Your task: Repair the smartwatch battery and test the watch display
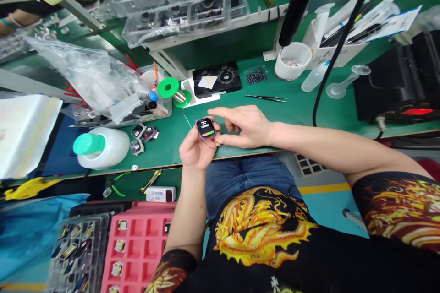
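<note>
My left hand grips a small smartwatch body with a purple case and no strap. Its dark screen is lit, with white text and a coloured strip of orange and green at the bottom. Just to the right, my right hand has its index finger stretched out above the watch's upper edge. The right thumb points at the watch's lower right corner; whether it touches I cannot tell. Several more watch bodies lie on the green bench left of my left hand, beside a white bottle with a green cap.
Behind my hands are a green solder spool, a black fixture, tweezers and a dish of tiny screws. A white cup stands further right. A black cable hangs over the bench. Below left is a pink tray.
</note>
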`<state>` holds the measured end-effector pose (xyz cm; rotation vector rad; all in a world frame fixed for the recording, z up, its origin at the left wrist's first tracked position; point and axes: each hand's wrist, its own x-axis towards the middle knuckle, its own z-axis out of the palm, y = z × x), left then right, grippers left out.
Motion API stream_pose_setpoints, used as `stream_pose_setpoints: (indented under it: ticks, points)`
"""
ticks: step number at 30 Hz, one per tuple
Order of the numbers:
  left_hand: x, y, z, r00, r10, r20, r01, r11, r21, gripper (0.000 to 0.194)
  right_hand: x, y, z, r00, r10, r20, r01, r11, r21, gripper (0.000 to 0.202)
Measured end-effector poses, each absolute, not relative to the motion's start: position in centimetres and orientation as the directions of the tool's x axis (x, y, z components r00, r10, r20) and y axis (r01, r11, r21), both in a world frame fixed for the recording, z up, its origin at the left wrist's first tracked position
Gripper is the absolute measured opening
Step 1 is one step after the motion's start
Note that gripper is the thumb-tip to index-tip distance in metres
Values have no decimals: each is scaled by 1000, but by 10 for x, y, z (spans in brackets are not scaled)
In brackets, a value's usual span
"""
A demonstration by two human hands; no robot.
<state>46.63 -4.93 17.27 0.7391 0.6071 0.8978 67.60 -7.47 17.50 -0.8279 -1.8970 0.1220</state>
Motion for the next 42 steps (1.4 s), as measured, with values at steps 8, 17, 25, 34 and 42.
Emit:
stream_pose_setpoints:
  ticks: [8,17,25,34,42]
  points:
    - [464,-50,171,487,858,-165,-464,414,783,41,675,-73,183,-291,502,814,490,809,-324,52]
    - [464,-50,172,553,821,-146,-499,466,730,42,677,-74,183,-389,532,752,527,798,-292,48]
    - [466,-52,174,470,871,-143,-488,392,780,30,676,-73,183,-267,521,811,486,799,-354,52]
    - [464,-50,172,463,875,-141,-493,387,779,32,676,-73,183,-272,507,818,486,806,-338,46]
    - [464,-49,170,466,867,-177,-456,406,791,34,675,-73,183,-241,526,816,472,798,-375,46]
